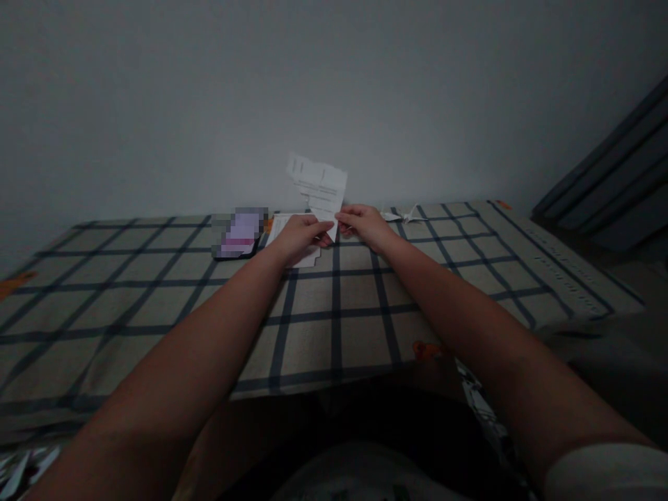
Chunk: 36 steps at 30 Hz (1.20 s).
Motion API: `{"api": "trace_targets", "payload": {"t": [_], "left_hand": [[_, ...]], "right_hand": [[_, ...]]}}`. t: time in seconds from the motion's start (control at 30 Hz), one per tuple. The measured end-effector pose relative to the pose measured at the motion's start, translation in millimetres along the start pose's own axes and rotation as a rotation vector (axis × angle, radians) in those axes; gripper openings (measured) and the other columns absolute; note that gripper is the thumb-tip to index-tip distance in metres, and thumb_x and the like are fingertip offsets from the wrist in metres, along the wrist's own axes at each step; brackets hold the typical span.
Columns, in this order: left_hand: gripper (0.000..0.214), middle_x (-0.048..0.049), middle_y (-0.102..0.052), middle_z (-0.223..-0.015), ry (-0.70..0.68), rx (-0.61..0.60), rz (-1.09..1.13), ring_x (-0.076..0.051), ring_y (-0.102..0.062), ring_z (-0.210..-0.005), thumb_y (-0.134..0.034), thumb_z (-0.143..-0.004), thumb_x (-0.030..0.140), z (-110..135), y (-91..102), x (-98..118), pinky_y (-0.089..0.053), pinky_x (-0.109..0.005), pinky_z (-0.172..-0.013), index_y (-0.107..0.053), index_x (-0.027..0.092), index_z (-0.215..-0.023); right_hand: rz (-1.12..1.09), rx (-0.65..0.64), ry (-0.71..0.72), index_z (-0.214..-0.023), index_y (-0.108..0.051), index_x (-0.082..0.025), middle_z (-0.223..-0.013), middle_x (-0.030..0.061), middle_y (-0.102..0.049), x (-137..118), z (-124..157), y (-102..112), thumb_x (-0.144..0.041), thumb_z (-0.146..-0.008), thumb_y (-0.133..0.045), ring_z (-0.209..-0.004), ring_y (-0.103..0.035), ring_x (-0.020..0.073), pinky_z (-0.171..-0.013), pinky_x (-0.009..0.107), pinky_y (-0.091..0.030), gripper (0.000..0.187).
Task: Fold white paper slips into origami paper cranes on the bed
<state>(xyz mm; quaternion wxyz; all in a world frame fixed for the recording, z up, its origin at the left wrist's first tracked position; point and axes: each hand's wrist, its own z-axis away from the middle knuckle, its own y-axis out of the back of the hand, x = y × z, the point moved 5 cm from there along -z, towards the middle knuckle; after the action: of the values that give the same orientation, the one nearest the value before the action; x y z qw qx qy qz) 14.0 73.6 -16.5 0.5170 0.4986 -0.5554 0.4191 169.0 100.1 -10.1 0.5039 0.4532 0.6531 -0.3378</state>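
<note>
A white printed sheet of paper (322, 189) with a ragged left edge stands up between my hands, above the table. My left hand (303, 234) pinches its lower left part, thumb toward the right. Close beside it, my right hand (363, 221) pinches the lower right edge between thumb and fingers. Under and behind my left hand lie more white printed papers (307, 261), partly hidden by that hand. Thin white scraps of paper (410, 217) rest at the back of the table, just right of my right hand.
A phone (241, 234), its screen lit and blurred, lies left of the papers. The table wears a beige cloth (360, 341) with dark blue checks. A grey wall (334, 83) rises directly behind it. Dark folded fabric (616, 167) hangs at the right.
</note>
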Motion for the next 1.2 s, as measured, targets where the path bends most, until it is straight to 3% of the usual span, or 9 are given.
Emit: {"api": "trace_targets", "payload": {"t": [0.1, 0.23, 0.4, 0.6, 0.73, 0.93, 1.07, 1.2], "left_hand": [[0.025, -0.0078, -0.068, -0.063, 0.027, -0.015, 0.029, -0.013, -0.063, -0.054, -0.076, -0.075, 0.033, 0, -2.0, -2, -0.05, -0.023, -0.054, -0.065, 0.012, -0.066], [0.025, -0.0057, -0.069, -0.067, 0.065, -0.128, 0.079, -0.012, -0.064, -0.058, -0.076, -0.076, 0.036, 2, -9.4, -4, -0.052, -0.023, -0.057, -0.068, 0.012, -0.073], [0.026, -0.0048, -0.068, -0.066, 0.032, -0.129, 0.079, -0.007, -0.059, -0.053, -0.078, -0.076, 0.035, 3, -8.3, -2, -0.047, -0.018, -0.053, -0.068, 0.012, -0.069], [0.018, -0.0069, -0.071, -0.074, 0.089, -0.19, 0.128, -0.01, -0.064, -0.06, -0.079, -0.075, 0.027, 4, -12.6, -2, -0.052, -0.021, -0.059, -0.07, 0.012, -0.072], [0.018, -0.0066, -0.071, -0.072, 0.067, -0.162, 0.146, -0.008, -0.061, -0.056, -0.08, -0.073, 0.023, 2, -11.4, -2, -0.05, -0.019, -0.057, -0.067, 0.011, -0.067], [0.024, -0.0051, -0.071, -0.074, 0.033, -0.189, 0.165, -0.011, -0.066, -0.066, -0.088, -0.06, 0.022, 3, -11.8, 0, -0.053, -0.021, -0.063, -0.068, 0.013, -0.069], [0.025, -0.0053, -0.07, -0.075, 0.0, -0.163, 0.109, -0.011, -0.064, -0.065, -0.087, -0.062, 0.025, 5, -11.7, 4, -0.053, -0.022, -0.064, -0.068, 0.012, -0.073], [0.029, -0.0044, -0.067, -0.072, -0.083, -0.075, 0.082, -0.013, -0.064, -0.067, -0.081, -0.07, 0.039, 1, -3.6, 7, -0.055, -0.027, -0.068, -0.069, 0.013, -0.076]], "right_hand": [[0.017, 0.032, 0.017, -0.074, -0.064, -0.015, -0.065, -0.0021, -0.062, -3, 1, 0, -0.026, -0.078, -0.07, -0.057, -0.055, 0.0072, -0.057, 0.02, -0.046, 0.013], [0.054, 0.082, 0.046, -0.077, -0.064, -0.015, -0.067, -0.0018, -0.063, -6, 0, 4, -0.027, -0.078, -0.07, -0.057, -0.055, 0.0077, -0.057, 0.02, -0.045, 0.013], [0.067, 0.115, 0.061, -0.076, -0.062, -0.016, -0.066, -0.0026, -0.061, -8, 1, 5, -0.028, -0.079, -0.069, -0.057, -0.054, 0.0078, -0.057, 0.021, -0.045, 0.014], [0.066, 0.117, 0.076, -0.076, -0.061, -0.016, -0.064, -0.0028, -0.061, -6, 0, 4, -0.027, -0.081, -0.068, -0.056, -0.055, 0.0076, -0.057, 0.02, -0.045, 0.013], [0.017, 0.134, 0.083, -0.076, -0.061, -0.016, -0.064, -0.0025, -0.062, -6, -1, 5, -0.025, -0.081, -0.068, -0.056, -0.055, 0.0073, -0.056, 0.02, -0.045, 0.013], [-0.025, 0.161, 0.044, -0.076, -0.06, -0.016, -0.063, -0.0029, -0.062, -4, -2, 6, -0.022, -0.082, -0.067, -0.055, -0.056, 0.0069, -0.056, 0.019, -0.046, 0.011], [-0.065, 0.147, 0.05, -0.076, -0.06, -0.016, -0.064, -0.0029, -0.063, -4, -3, 7, -0.022, -0.082, -0.067, -0.055, -0.057, 0.007, -0.056, 0.019, -0.046, 0.011], [-0.03, 0.123, 0.008, -0.074, -0.06, -0.016, -0.062, -0.0035, -0.062, -5, -1, 7, -0.019, -0.081, -0.067, -0.054, -0.056, 0.0065, -0.056, 0.019, -0.046, 0.011]]}}
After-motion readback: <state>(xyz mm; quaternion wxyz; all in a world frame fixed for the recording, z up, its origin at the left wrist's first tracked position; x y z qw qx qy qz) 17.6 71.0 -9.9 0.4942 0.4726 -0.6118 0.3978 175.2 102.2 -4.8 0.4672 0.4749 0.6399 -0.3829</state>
